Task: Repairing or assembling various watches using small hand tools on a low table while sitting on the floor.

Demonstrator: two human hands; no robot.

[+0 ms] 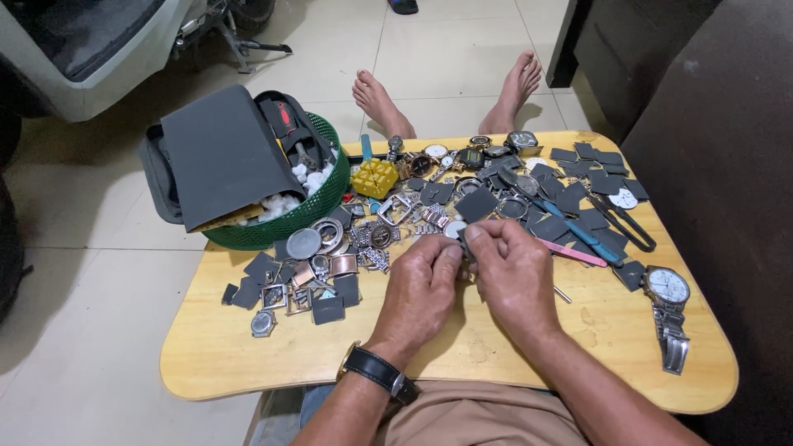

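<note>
- You've got a small dark watch part (467, 244) pinched between both hands, just above the middle of the counter (446, 363). It's too tiny and too covered to say what it is exactly.
- Left hand (421, 285): fingers curled in, thumb and forefinger closed on the near-left side of the part. Right hand (514, 272): fingers clamped on it from the right, fingertips meeting yours over the piece.
- My take: keep both wrists resting low over the wood so a slip drops the part onto the counter, not the tiled floor (91, 289).
- Grip looks tight enough; I'd use fingertip pressure only, since small pieces ping off when squeezed.
- The pink tweezers (574, 253) lie just right of your right hand, and a thin metal pin (562, 294) sits near that wrist — mind it doesn't roll.
- Far side is a heap of watch cases, bezels and dark square pads (475, 204); don't sweep into it.
- Silver wristwatch (667, 289) sits at the right edge, green basket (318, 202) far left, both well apart from your work.
</note>
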